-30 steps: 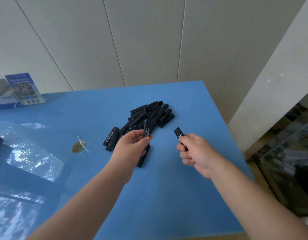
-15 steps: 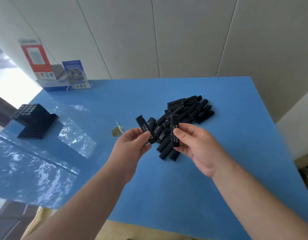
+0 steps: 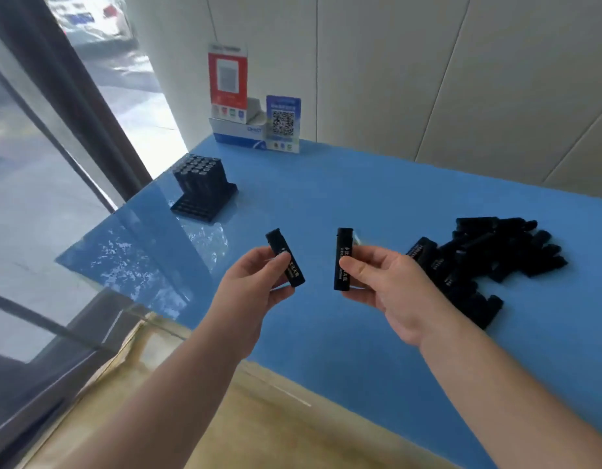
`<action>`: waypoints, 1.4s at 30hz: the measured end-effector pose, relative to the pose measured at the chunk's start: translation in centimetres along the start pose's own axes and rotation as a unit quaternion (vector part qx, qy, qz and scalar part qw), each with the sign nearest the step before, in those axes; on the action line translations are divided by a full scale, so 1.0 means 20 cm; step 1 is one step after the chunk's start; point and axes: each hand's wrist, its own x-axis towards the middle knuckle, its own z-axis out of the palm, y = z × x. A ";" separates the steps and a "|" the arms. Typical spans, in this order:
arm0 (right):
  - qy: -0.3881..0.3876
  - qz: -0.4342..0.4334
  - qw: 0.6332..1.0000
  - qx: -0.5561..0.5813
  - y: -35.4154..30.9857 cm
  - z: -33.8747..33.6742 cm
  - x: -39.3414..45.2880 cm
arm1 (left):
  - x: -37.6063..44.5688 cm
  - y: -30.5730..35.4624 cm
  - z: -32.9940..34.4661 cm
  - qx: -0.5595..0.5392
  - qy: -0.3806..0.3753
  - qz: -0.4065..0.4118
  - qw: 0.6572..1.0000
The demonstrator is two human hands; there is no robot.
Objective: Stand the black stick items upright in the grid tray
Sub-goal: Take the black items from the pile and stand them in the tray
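Observation:
My left hand pinches a black stick item tilted a little to the left. A second black stick stands nearly upright in the fingers of my right hand. Both hands hover above the blue table, side by side and apart. The black grid tray sits at the far left of the table, its rear cells filled with several upright sticks. To the right lies a loose pile of several black sticks.
A white box with a red card and a blue QR card stands at the table's back edge by the wall. A window and dark frame run along the left. The table's near edge drops to a tan floor.
My view has swung left, bringing the grid tray closer to centre and the pile off to the right. Both hands have come away from the pile, each with its stick.

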 end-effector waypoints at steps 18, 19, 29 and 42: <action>-0.046 -0.020 0.996 -0.073 0.23 1.18 0.32 | 0.18 0.33 -1.19 0.036 -0.030 -0.011 0.999; -0.047 -0.020 0.996 -0.075 0.23 1.19 0.35 | 0.22 0.34 -1.20 0.046 -0.036 -0.008 0.998; -0.067 -0.035 0.990 -0.119 0.08 1.26 0.78 | 0.66 0.51 -1.24 0.105 -0.089 0.027 0.990; 0.050 -0.034 0.991 -0.123 0.02 1.28 1.08 | 1.18 0.66 -1.22 0.246 -0.117 0.097 0.957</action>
